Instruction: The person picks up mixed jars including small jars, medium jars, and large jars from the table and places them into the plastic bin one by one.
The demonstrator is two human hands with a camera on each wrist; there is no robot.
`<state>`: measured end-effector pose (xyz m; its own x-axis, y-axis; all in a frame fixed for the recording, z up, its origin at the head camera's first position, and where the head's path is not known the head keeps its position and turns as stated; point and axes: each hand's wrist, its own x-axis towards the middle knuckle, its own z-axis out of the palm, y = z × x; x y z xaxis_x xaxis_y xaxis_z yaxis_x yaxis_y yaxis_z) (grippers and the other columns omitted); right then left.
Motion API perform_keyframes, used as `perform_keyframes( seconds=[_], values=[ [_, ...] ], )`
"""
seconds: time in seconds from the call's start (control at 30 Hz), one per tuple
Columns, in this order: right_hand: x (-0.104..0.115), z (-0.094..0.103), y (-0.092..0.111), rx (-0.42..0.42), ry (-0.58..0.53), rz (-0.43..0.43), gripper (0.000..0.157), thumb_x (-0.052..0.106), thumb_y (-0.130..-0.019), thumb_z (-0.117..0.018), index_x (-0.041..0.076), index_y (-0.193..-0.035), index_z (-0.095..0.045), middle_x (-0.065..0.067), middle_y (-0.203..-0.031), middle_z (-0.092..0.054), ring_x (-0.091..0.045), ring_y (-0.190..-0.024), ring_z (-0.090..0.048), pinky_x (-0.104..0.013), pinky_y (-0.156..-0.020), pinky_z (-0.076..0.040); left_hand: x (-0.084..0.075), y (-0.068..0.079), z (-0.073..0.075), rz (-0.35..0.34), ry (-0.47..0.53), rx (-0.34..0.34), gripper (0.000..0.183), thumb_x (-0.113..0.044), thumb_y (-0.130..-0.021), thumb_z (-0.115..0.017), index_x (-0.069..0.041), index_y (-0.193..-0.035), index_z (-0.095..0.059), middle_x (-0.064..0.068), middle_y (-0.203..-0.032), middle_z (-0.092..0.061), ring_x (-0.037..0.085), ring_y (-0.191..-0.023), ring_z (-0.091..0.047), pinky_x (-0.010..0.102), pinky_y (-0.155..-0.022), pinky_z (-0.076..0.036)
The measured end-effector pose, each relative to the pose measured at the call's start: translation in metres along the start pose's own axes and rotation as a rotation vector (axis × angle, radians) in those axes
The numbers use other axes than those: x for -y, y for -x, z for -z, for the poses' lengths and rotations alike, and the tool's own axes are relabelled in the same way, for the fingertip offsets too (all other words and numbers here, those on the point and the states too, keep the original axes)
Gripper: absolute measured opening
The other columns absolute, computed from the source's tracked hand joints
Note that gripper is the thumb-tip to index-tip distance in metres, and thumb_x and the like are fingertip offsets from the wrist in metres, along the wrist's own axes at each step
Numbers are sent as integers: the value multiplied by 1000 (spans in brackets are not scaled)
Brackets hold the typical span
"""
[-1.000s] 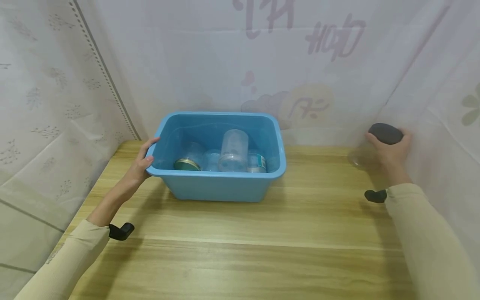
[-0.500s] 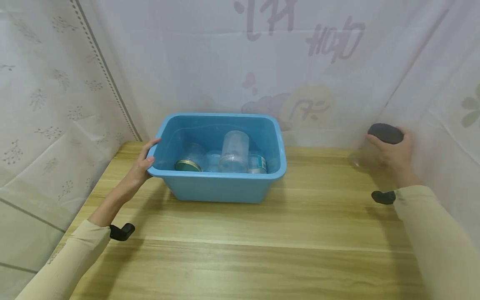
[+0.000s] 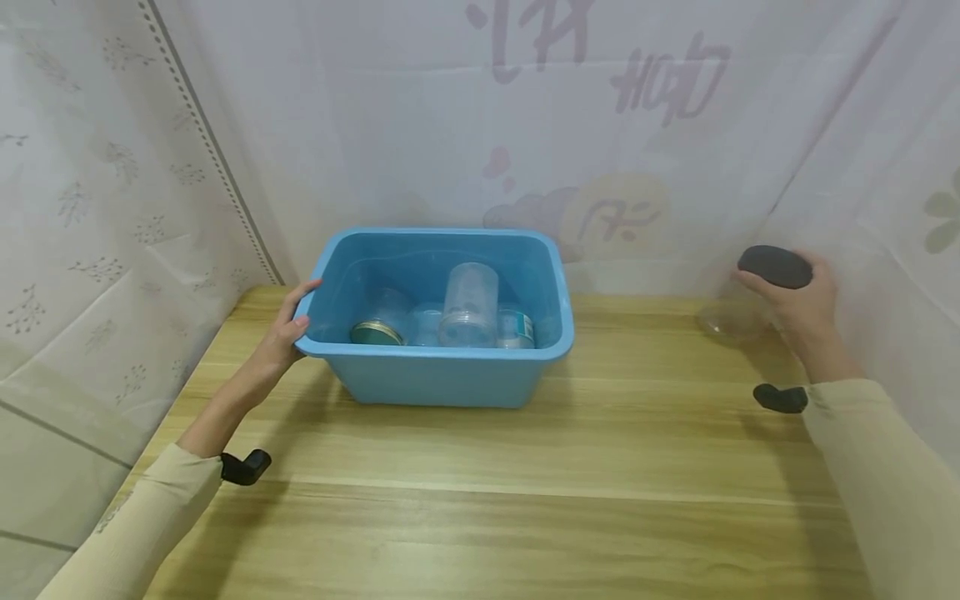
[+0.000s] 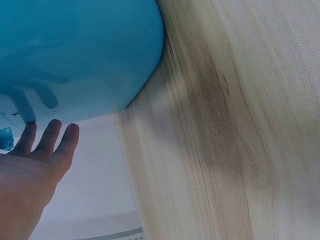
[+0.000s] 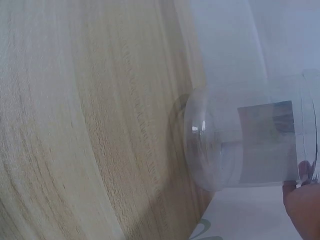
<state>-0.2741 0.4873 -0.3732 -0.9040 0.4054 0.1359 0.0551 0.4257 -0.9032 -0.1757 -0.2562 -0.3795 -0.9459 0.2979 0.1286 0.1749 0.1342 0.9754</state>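
Observation:
A blue plastic tub [image 3: 442, 379] stands on the table, and my left hand [image 3: 279, 337] grips its left rim. The left wrist view shows fingers [image 4: 50, 137] of that hand against the tub's outer wall. Inside the tub lie a frosted clear jar [image 3: 470, 300], a jar with a green lid [image 3: 377, 332] and a jar with a teal label [image 3: 516, 327]. At the far right, my right hand [image 3: 810, 304] holds a clear jar [image 5: 230, 140] near its black lid [image 3: 776, 266]. This jar is upright, its base at the tabletop, and a rectangular label [image 5: 267, 142] shows on its side.
The wood-grain table [image 3: 510, 533] ends at a printed white curtain [image 3: 420, 133] behind the tub. Another curtain side [image 3: 907, 250] hangs close beside the right hand. Black wrist mounts [image 3: 246, 467] project from both sleeves.
My right forearm has swung slightly to the right, while the hand stays on the black-lidded jar, which has barely shifted. My left hand and the tub look the same.

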Motion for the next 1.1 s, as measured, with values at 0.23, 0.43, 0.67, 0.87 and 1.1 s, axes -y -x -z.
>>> perform_keyframes(
  seconds=[0.23,0.43,0.67,0.87,1.1],
  values=[
    [4,1,8,27,44,72,90,23,-83,-87,24,-157,-35,8,-150,-33,-17,-140,-26,-35,-115,-18,-1,0,0,2,3,0,62,-43,-104,-39,-37,-161,-16,11,-164,0,47,-140,-20,70,-102,-22],
    [13,2,14,64,49,133,87,17,-83,-86,22,-156,-38,4,-151,-35,-17,-140,-27,-36,-115,-18,0,0,0,-2,3,0,62,-44,-104,-39,-37,-161,-16,10,-164,-1,46,-140,-21,68,-102,-24],
    [23,0,15,109,42,186,86,8,-82,-86,22,-154,-43,2,-149,-39,-18,-137,-32,-27,-109,-28,2,-1,0,-5,2,-2,62,-44,-103,-39,-36,-161,-17,10,-164,-2,46,-139,-23,62,-101,-27],
    [37,1,17,181,-7,223,83,-2,-83,-82,22,-153,-44,3,-146,-39,-18,-130,-39,-13,-89,-39,2,-4,0,-13,11,-10,63,-42,-102,-40,-35,-161,-17,10,-164,-3,46,-139,-23,68,-102,-24],
    [46,4,17,225,-177,194,83,-11,-81,-80,18,-151,-46,2,-143,-41,-13,-124,-42,-11,-83,-43,2,-4,0,-12,12,-12,64,-42,-102,-40,-34,-161,-16,11,-164,-3,47,-138,-23,70,-102,-23]
  ],
)
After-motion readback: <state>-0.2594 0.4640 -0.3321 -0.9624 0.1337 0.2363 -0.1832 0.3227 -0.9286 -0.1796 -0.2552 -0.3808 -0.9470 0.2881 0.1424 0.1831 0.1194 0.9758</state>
